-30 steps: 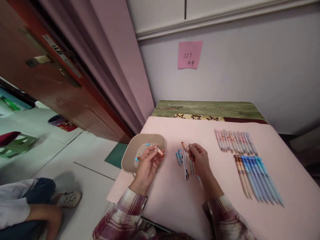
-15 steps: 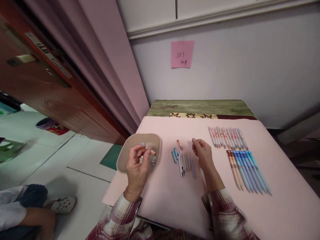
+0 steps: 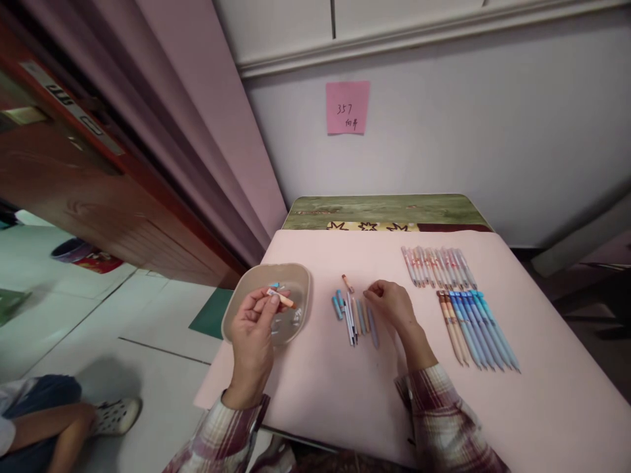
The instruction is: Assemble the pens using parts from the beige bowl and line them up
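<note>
My left hand is closed on a short orange pen upper barrel with a brown end, held over the beige bowl. Inside the bowl lie small clear and white bits and a blue piece. My right hand has thumb and finger pinched together just above the far ends of several pen barrels; what it grips, if anything, is hidden. Beside those barrels lie white refills with dark tips, blue upper barrels and an orange-brown upper barrel.
On the right, a row of clear patterned pens lies behind a row of blue and orange pens. The pink-covered table meets a wall with a pink note. A person's leg and shoe show at lower left.
My right hand has moved left to the pen barrels. My left hand still grips the orange upper barrel, which now lies more lengthwise across the fingers. The view has shifted slightly.
</note>
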